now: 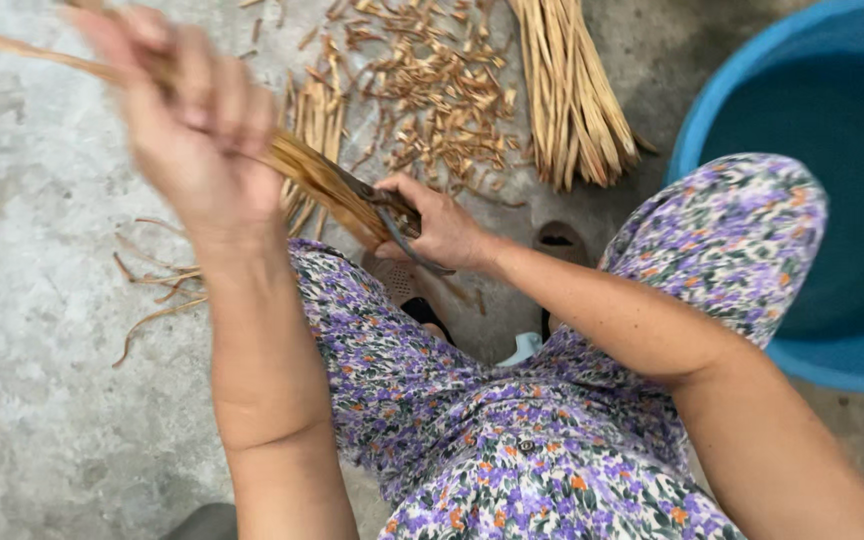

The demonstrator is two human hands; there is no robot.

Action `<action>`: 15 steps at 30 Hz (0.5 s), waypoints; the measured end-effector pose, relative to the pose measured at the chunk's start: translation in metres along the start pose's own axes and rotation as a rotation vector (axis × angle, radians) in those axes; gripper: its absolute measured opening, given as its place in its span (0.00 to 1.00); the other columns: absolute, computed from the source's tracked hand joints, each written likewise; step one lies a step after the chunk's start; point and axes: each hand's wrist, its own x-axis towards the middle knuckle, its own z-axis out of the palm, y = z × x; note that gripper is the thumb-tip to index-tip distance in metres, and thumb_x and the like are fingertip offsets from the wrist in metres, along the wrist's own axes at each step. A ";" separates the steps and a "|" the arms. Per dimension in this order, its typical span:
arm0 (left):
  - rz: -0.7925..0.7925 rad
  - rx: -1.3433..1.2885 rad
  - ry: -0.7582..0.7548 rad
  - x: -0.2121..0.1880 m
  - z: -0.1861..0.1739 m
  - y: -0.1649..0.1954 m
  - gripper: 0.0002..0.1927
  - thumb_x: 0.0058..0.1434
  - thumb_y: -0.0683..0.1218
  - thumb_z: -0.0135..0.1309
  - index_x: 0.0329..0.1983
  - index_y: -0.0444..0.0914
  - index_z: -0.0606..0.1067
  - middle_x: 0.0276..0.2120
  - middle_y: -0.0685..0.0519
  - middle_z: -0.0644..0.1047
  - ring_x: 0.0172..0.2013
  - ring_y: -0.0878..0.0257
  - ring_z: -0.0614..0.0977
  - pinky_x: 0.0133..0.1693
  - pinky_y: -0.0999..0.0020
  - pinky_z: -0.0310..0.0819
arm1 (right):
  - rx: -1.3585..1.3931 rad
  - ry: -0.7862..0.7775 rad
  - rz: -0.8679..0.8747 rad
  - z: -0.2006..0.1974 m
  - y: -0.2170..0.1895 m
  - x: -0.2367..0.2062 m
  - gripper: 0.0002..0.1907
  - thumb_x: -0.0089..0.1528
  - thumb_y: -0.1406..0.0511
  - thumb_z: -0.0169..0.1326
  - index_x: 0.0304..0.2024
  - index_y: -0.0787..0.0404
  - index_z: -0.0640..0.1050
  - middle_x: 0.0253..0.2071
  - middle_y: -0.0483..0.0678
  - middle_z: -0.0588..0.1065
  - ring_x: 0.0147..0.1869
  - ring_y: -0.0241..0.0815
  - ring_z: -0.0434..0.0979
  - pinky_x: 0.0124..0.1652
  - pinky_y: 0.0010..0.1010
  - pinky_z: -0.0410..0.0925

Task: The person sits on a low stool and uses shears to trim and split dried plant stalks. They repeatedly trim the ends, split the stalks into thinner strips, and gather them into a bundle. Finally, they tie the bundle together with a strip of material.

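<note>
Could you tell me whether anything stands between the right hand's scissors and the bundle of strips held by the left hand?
Nothing visible does. The right hand holds the scissors right at the lower end of the bundle of strips, which the left hand grips higher up. The cut pieces lie on the floor beyond.

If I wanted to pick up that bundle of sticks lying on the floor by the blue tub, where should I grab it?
Grab the bundle of sticks around its middle, coming down from above, I'd guess. The sticks lie flat on the concrete floor, packed side by side, and fan apart at the near end, so the ends would slip loose. Wrap your fingers across them. The blue tub sits to the right, so reach from the left.
</note>
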 end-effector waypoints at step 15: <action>-0.031 0.212 -0.059 -0.002 0.054 -0.072 0.18 0.81 0.55 0.48 0.40 0.36 0.68 0.20 0.54 0.61 0.17 0.66 0.58 0.19 0.69 0.48 | 0.267 0.380 -0.334 -0.015 -0.022 -0.003 0.40 0.63 0.57 0.69 0.70 0.51 0.60 0.62 0.47 0.71 0.64 0.42 0.70 0.61 0.35 0.70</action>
